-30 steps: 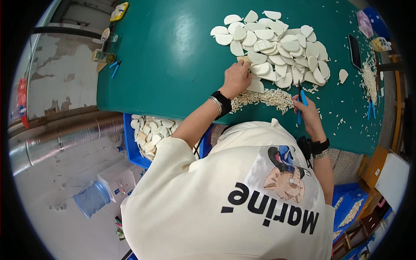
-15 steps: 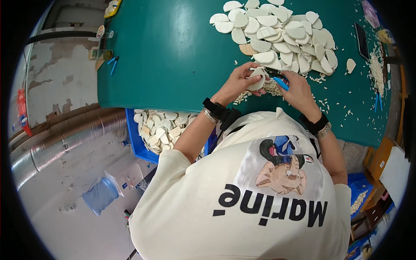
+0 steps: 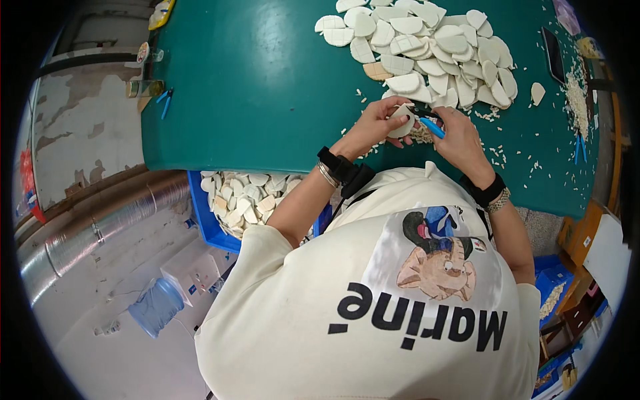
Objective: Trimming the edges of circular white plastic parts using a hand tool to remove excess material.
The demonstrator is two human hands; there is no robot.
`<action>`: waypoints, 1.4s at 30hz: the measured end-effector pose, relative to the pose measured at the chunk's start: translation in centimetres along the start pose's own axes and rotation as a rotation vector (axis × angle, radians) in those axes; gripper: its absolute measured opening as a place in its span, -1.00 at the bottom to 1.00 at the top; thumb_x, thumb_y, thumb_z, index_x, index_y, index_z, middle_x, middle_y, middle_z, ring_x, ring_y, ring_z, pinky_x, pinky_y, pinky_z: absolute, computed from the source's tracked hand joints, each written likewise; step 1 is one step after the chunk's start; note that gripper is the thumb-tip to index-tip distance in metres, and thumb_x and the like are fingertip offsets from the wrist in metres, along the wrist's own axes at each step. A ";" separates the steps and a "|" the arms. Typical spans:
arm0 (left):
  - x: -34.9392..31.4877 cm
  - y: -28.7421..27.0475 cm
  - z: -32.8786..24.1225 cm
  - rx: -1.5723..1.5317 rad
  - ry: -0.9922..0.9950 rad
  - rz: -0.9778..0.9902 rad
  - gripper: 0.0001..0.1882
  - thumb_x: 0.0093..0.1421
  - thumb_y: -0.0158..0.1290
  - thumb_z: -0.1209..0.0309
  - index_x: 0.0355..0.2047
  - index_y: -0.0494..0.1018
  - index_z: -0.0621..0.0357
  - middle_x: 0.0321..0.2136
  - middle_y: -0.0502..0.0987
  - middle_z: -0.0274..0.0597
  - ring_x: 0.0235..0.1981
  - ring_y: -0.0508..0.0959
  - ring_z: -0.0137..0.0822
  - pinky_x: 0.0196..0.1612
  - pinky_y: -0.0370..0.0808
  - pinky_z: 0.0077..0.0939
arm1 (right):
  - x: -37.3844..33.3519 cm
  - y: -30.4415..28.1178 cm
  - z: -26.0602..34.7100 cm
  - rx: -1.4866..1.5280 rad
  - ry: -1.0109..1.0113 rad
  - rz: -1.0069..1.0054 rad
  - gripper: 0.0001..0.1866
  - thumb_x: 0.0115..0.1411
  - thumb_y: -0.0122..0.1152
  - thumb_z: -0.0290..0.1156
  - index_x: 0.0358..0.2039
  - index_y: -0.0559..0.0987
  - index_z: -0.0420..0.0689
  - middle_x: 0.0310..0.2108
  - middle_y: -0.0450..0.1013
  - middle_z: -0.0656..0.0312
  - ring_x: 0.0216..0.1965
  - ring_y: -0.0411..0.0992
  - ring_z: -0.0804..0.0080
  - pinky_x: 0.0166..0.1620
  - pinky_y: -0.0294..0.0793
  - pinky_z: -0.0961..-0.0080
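My left hand (image 3: 383,123) pinches a thin, off-white, rounded piece (image 3: 401,123) between thumb and fingers, low over the near side of the green table. Closed around a pair of blue-handled pliers (image 3: 432,127), my right hand (image 3: 460,140) is just to the right of it. The dark jaws of the pliers point at the upper edge of the piece; whether they grip it is too small to tell. Small pale offcuts (image 3: 421,135) lie beneath both hands. Beyond them spreads a large heap of similar off-white pieces (image 3: 427,47), one of them tan.
A blue bin (image 3: 212,230) full of pale pieces stands below the table's near left edge. On the green table (image 3: 253,100) are more blue-handled pliers (image 3: 165,103), a glass jar (image 3: 143,88), a phone (image 3: 553,55) and a strip of offcuts (image 3: 577,107) at the right.
The piece in my left hand has turned a little, and its edge is now closer to the pliers' jaws. The whole view has shifted slightly. Both hands keep their hold.
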State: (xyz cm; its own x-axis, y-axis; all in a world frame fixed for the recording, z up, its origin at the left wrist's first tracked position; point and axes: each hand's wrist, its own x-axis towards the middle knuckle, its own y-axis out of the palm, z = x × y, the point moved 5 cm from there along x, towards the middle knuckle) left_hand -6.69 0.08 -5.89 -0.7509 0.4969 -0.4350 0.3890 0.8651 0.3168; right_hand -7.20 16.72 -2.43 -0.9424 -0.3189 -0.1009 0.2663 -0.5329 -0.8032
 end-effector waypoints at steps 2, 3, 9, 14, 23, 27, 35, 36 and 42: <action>-0.1 -0.1 0.0 0.012 0.002 -0.005 -0.66 0.30 -0.09 0.44 0.07 0.27 0.19 -0.26 0.59 -0.14 -0.41 0.61 -0.38 -0.46 0.56 -0.63 | -0.1 -0.1 0.1 0.002 -0.005 -0.013 -0.70 -0.06 0.19 -0.52 -0.25 0.52 -0.31 -0.43 0.47 -0.01 -0.36 0.45 0.04 -0.29 0.41 0.21; -0.1 -0.2 0.1 0.010 0.002 -0.006 -0.66 0.30 -0.09 0.44 0.07 0.27 0.19 -0.26 0.59 -0.14 -0.41 0.61 -0.38 -0.46 0.56 -0.63 | -0.1 -0.1 0.1 0.001 -0.006 -0.011 -0.70 -0.06 0.19 -0.52 -0.25 0.52 -0.31 -0.43 0.47 -0.01 -0.36 0.45 0.04 -0.29 0.41 0.21; 0.0 -0.3 0.5 0.002 -0.008 0.007 -0.66 0.30 -0.08 0.46 0.07 0.27 0.19 -0.28 0.60 -0.16 -0.43 0.60 -0.43 -0.49 0.54 -0.66 | 0.0 -0.3 0.4 -0.003 -0.012 -0.003 -0.74 -0.06 0.21 -0.50 -0.29 0.54 -0.28 -0.45 0.47 -0.02 -0.39 0.46 0.02 -0.30 0.42 0.20; 0.1 -0.2 0.6 0.051 0.005 -0.014 -0.70 0.28 -0.07 0.48 0.03 0.32 0.20 -0.28 0.60 -0.15 -0.45 0.60 -0.43 -0.51 0.50 -0.67 | -0.2 0.0 0.3 -0.062 -0.023 0.020 -0.82 -0.01 0.17 -0.45 -0.39 0.53 -0.28 -0.48 0.47 -0.07 -0.42 0.45 -0.07 -0.34 0.42 0.14; 0.5 -0.2 1.7 0.067 -0.003 -0.042 -0.70 0.25 -0.05 0.53 0.00 0.35 0.21 -0.31 0.60 -0.16 -0.47 0.59 -0.44 -0.54 0.47 -0.68 | -0.6 0.7 0.2 -0.107 -0.013 0.056 -0.89 0.02 0.11 -0.50 -0.44 0.52 -0.26 -0.53 0.46 -0.08 -0.47 0.45 -0.09 -0.40 0.41 0.10; 0.6 0.1 2.1 0.082 -0.017 -0.031 -0.72 0.25 -0.06 0.54 -0.01 0.35 0.22 -0.30 0.60 -0.16 -0.46 0.59 -0.44 -0.55 0.46 -0.68 | -1.1 1.1 -0.2 -0.140 -0.010 0.086 -0.91 0.02 0.10 -0.52 -0.46 0.50 -0.26 -0.56 0.46 -0.08 -0.50 0.44 -0.10 -0.42 0.41 0.08; 0.2 -0.6 2.0 -0.096 -0.032 0.004 -0.76 0.27 -0.04 0.43 -0.07 0.36 0.19 -0.25 0.59 -0.16 -0.38 0.61 -0.40 -0.45 0.54 -0.64 | 0.0 0.9 -1.1 0.160 0.189 0.168 -0.82 0.04 0.19 -0.39 -0.48 0.56 -0.27 -0.59 0.44 -0.09 -0.53 0.46 0.00 -0.45 0.37 0.24; 0.1 -0.7 1.9 -0.094 -0.031 0.002 -0.76 0.27 -0.04 0.43 -0.07 0.36 0.19 -0.25 0.59 -0.16 -0.38 0.61 -0.40 -0.45 0.54 -0.64 | 0.2 1.0 -1.7 0.233 0.220 0.166 -0.75 0.07 0.21 -0.28 -0.45 0.56 -0.26 -0.63 0.42 -0.06 -0.58 0.42 0.07 -0.48 0.34 0.32; -0.1 0.0 1.5 -0.123 -0.046 0.023 -0.80 0.26 -0.07 0.48 -0.11 0.38 0.15 -0.31 0.58 -0.21 -0.43 0.61 -0.41 -0.49 0.52 -0.64 | 1.4 3.3 -3.7 0.580 0.433 0.168 -0.67 0.12 0.20 -0.15 -0.38 0.57 -0.21 -0.60 0.47 0.12 -0.60 0.37 0.37 -0.45 0.34 0.43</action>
State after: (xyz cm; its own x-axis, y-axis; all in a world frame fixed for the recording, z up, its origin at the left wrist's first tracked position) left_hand -5.82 0.14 -7.16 -0.7159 0.5217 -0.4640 0.3353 0.8398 0.4269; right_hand -8.39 17.39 -7.38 -0.8428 -0.1588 -0.5142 0.3652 -0.8705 -0.3299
